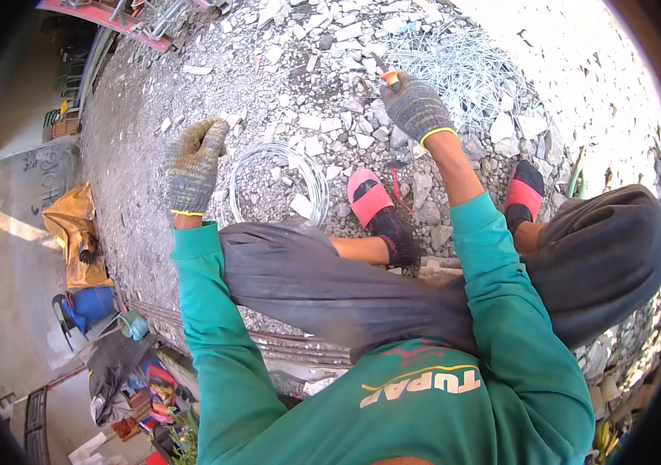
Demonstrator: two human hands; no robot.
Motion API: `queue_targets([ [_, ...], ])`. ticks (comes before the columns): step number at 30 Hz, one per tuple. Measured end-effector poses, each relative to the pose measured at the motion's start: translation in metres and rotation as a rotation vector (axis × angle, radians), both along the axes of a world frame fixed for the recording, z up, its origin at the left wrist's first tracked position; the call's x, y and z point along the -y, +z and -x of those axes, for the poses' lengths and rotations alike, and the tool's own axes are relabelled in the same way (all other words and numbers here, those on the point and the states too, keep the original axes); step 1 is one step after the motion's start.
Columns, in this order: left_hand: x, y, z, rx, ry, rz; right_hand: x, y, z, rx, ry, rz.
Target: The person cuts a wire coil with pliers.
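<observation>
My left hand (194, 167), in a grey knitted work glove with a yellow cuff, is raised left of a loose coil of thin silvery wire (317, 182). Its fingers are curled together, and whatever they may pinch is too small to make out. My right hand (416, 108), gloved alike, is closed around an orange-handled hand tool (390, 77). A dark tip points up and away from the handle; the glove hides the rest. Just beyond that hand lies a tangled heap of short cut wires (462, 70) on the rubble.
Broken stone and gravel (268, 85) cover the ground. My feet, in red-and-black sandals (369, 198), are planted apart near the coil. A red metal frame (110, 19) stands at the upper left. Along the left are an orange tarp (75, 232), a blue container (94, 304) and piled belongings.
</observation>
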State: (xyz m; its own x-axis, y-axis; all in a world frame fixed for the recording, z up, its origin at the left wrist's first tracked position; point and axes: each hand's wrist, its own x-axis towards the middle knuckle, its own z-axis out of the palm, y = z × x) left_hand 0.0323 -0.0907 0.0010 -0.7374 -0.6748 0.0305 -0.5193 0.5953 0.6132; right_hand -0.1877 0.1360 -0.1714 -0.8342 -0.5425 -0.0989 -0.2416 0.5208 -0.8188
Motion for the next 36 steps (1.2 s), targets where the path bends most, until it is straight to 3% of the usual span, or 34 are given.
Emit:
queue_targets([
  [6, -0.022, 0.012, 0.008, -0.004, 0.021, -0.095, -0.030, -0.051, 0.048, -0.001, -0.117, -0.235],
  [8, -0.031, 0.016, 0.017, -0.024, 0.014, -0.101, -0.020, -0.061, 0.042, 0.198, -0.075, -0.162],
  [10, -0.037, 0.019, 0.024, -0.014, -0.005, -0.132, -0.007, -0.041, 0.005, 0.410, 0.048, 0.054],
  [12, -0.040, 0.019, 0.033, 0.010, -0.020, -0.131, 0.005, 0.007, -0.043, 0.289, 0.142, 0.168],
  [17, -0.053, 0.013, 0.044, 0.017, -0.114, -0.137, 0.024, 0.077, -0.106, 0.342, 0.293, 0.381],
  [31, -0.065, 0.010, 0.029, 0.029, -0.168, -0.203, 0.034, 0.070, -0.130, 0.198, 0.227, 0.472],
  [34, -0.065, 0.011, 0.024, 0.015, -0.184, -0.201, 0.037, 0.072, -0.129, 0.277, 0.229, 0.506],
  [36, -0.063, 0.013, 0.021, -0.012, -0.162, -0.237, 0.028, 0.079, -0.118, 0.562, 0.442, 0.491],
])
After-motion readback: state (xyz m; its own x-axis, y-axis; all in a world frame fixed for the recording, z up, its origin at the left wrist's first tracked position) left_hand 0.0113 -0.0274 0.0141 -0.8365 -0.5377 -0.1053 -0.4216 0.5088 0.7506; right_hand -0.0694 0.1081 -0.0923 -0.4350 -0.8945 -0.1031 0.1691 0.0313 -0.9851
